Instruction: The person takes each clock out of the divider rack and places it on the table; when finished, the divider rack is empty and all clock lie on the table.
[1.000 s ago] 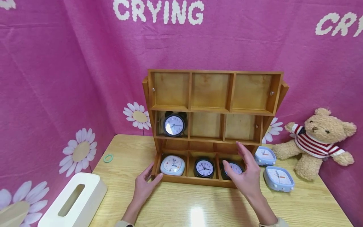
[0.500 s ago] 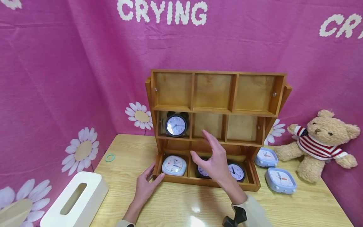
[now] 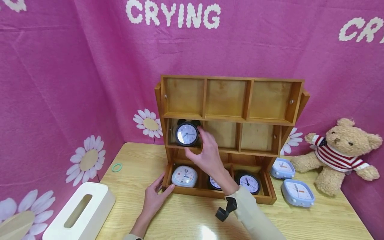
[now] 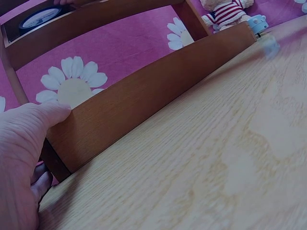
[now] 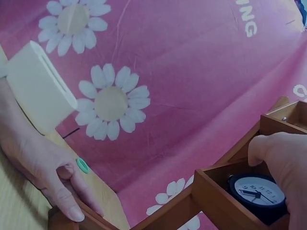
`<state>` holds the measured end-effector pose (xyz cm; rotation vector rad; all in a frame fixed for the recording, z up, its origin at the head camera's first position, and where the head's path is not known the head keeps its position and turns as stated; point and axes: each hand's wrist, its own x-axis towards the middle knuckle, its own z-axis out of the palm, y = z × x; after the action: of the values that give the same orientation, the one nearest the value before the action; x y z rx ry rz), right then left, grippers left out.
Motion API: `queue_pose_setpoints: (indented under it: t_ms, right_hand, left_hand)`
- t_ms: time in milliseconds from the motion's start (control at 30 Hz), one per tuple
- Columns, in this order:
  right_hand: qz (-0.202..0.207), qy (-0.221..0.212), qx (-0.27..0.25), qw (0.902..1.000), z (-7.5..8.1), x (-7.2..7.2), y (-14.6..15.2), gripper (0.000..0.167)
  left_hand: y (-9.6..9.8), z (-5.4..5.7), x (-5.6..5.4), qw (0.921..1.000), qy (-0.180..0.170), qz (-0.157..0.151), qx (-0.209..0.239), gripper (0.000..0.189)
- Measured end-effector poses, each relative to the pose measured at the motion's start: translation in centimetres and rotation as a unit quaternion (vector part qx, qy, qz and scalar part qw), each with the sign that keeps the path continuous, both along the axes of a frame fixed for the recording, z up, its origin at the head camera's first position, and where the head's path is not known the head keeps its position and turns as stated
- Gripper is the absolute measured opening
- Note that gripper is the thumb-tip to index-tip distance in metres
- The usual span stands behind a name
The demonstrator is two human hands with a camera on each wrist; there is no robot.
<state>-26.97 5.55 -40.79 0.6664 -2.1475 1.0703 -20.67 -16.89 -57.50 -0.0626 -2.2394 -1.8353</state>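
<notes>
A tiered wooden shelf (image 3: 229,98) with compartments stands on the table. My left hand (image 3: 153,200) holds its lower left corner, thumb on the front board (image 4: 124,100) and fingers round the side. My right hand (image 3: 207,155) reaches to the black twin-bell alarm clock (image 3: 186,134) in the middle tier's left compartment. Its fingertips are at the clock's right edge and the thumb just below; firm contact cannot be made out. In the bottom tier sit a pale blue clock (image 3: 184,176), a black clock (image 3: 213,183) partly behind my right arm, and another black clock (image 3: 249,183).
Right of the shelf lie two blue clocks, one nearer (image 3: 297,193) and one farther (image 3: 282,168), beside a teddy bear (image 3: 339,150). At the left are a white tissue box (image 3: 93,213) and a green ring (image 3: 116,167). A pink cloth (image 3: 240,43) hangs behind.
My right hand has moved left and up, from the black clock at the bottom right across to the middle tier's left clock. My left hand has stayed at the shelf corner.
</notes>
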Motion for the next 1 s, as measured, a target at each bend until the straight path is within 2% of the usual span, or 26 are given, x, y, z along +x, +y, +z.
queue_pose_setpoints:
  t_ms: [233, 567, 700, 1000]
  right_hand:
    - [-0.054, 0.021, 0.053, 0.9969, 0.2, -1.1, -1.5, 0.089]
    - [-0.133, 0.052, 0.102, 0.9844, -0.5, -2.1, -2.9, 0.096]
    - [-0.15, 0.066, 0.105, 0.9809, -0.5, -2.3, -3.1, 0.094]
    - [-0.163, 0.127, 0.122, 0.9707, -0.7, -3.4, -3.0, 0.089]
  left_hand:
    - [0.0, 0.0, 0.1, 1.0, 0.007, 0.0, 0.006, 0.066]
    - [0.0, -0.2, -0.1, 0.9999, 0.016, 0.002, 0.005, 0.066]
    - [0.0, -0.3, -0.1, 0.9999, 0.013, -0.001, 0.009, 0.066]
    - [-0.1, 0.0, -0.1, 1.0, -0.006, -0.002, 0.005, 0.07]
